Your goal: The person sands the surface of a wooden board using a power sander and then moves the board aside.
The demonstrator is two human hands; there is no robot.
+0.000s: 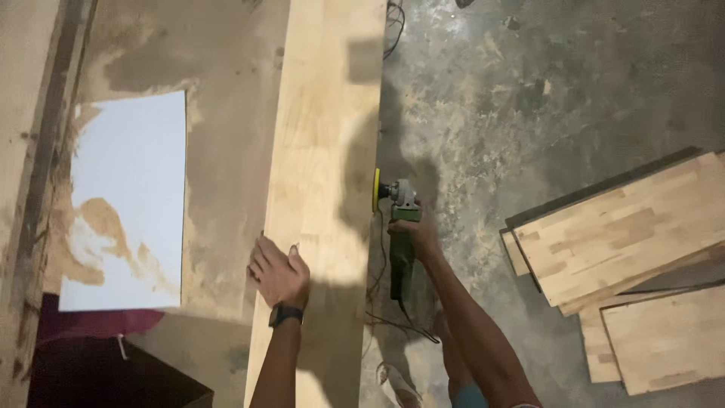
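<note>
Head view: green angle grinder (400, 227) is gripped in closed right hand (414, 236), disc pressed sideways against long pale wooden plank's (325, 151) edge; flat open left hand (278, 273) steadies plank.

A long plank (321, 151) of pale, matt, smooth-sanded wood is noted. The angle grinder (400, 227) is cased in green plastic (head in bare metal, disc yellow). The floor (529, 91) is rough, mottled concrete. Stacked boards (627, 234) are of jointed wood.
</note>
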